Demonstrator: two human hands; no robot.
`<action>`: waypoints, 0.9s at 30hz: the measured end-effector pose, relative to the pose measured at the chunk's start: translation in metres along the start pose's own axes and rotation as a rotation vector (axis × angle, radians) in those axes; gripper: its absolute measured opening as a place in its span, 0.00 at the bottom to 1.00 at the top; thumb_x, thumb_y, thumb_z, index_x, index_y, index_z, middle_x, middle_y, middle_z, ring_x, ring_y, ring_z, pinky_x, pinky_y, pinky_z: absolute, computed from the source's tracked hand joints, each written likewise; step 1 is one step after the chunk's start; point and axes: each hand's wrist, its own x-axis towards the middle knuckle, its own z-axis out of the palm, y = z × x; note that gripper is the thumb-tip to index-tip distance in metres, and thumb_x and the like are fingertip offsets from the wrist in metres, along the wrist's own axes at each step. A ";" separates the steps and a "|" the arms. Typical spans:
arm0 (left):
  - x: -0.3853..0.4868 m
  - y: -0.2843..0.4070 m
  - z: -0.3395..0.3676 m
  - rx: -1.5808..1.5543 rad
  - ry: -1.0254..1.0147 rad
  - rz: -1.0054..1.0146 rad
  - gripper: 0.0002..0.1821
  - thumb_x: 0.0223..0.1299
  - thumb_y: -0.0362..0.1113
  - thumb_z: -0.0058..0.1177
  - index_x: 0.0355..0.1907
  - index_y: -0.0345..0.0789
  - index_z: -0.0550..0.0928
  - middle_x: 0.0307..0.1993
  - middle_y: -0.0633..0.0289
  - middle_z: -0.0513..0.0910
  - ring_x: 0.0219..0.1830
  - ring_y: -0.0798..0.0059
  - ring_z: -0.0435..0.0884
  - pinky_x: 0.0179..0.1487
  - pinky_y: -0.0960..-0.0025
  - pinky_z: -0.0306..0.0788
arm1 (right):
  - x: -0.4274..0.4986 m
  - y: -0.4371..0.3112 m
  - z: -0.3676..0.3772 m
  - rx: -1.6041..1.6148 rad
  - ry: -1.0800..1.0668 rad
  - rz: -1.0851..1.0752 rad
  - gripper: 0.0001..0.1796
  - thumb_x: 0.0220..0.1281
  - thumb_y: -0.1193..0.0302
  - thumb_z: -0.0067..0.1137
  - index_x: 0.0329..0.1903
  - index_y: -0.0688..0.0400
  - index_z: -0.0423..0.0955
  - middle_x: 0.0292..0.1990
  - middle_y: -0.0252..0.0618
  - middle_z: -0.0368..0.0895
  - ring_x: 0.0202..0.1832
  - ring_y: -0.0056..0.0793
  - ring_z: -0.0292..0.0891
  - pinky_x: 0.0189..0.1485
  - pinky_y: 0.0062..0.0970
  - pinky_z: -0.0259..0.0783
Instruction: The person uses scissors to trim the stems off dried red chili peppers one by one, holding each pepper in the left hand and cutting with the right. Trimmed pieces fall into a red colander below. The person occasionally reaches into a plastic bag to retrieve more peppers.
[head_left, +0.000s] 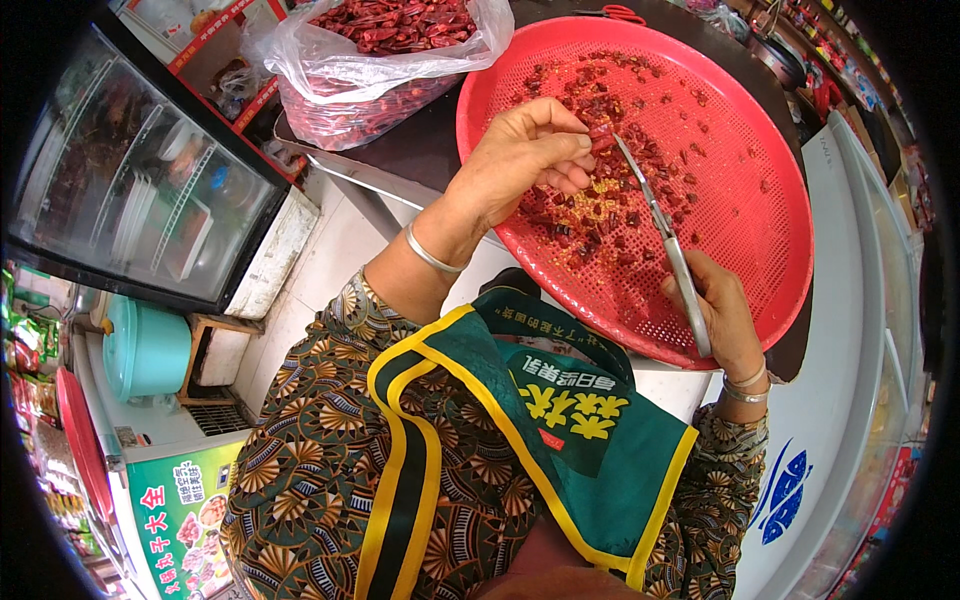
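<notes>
Over a round red plastic sieve tray (750, 217), my left hand (536, 154) pinches a dried red chili (602, 136) between thumb and fingers. My right hand (716, 307) is around the handles of metal scissors (670, 232), whose tips point up beside that chili. Cut dark red chili pieces (600, 105) and yellow seeds (600, 199) lie scattered across the mesh. Whether the blades touch the chili is hard to tell.
A clear plastic bag (360, 97) full of whole dried chilies stands left of the tray on the dark table (420, 154). Red-handled scissors (624, 13) lie behind the tray. A glass-door cabinet (142, 172) stands at left, a white chest freezer (832, 315) at right.
</notes>
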 end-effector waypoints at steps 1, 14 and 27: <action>0.000 0.000 0.000 0.016 -0.006 -0.021 0.04 0.65 0.33 0.55 0.39 0.35 0.78 0.30 0.61 0.83 0.28 0.79 0.83 0.32 0.77 0.77 | 0.000 0.001 0.000 0.001 0.005 -0.004 0.20 0.63 0.61 0.63 0.48 0.64 0.76 0.19 0.37 0.63 0.22 0.23 0.60 0.26 0.28 0.59; 0.002 -0.002 -0.001 0.170 0.021 -0.042 0.05 0.63 0.35 0.57 0.32 0.37 0.80 0.24 0.68 0.80 0.20 0.88 0.74 0.21 0.84 0.64 | 0.002 0.002 0.002 0.022 0.024 -0.057 0.19 0.62 0.61 0.63 0.47 0.63 0.76 0.19 0.37 0.62 0.22 0.24 0.59 0.26 0.28 0.59; 0.000 0.001 0.000 0.173 -0.005 -0.054 0.05 0.63 0.35 0.56 0.31 0.36 0.80 0.24 0.69 0.79 0.20 0.88 0.73 0.21 0.84 0.63 | 0.000 0.004 0.001 0.050 0.004 -0.010 0.20 0.62 0.60 0.63 0.45 0.64 0.76 0.19 0.35 0.60 0.22 0.23 0.56 0.26 0.28 0.56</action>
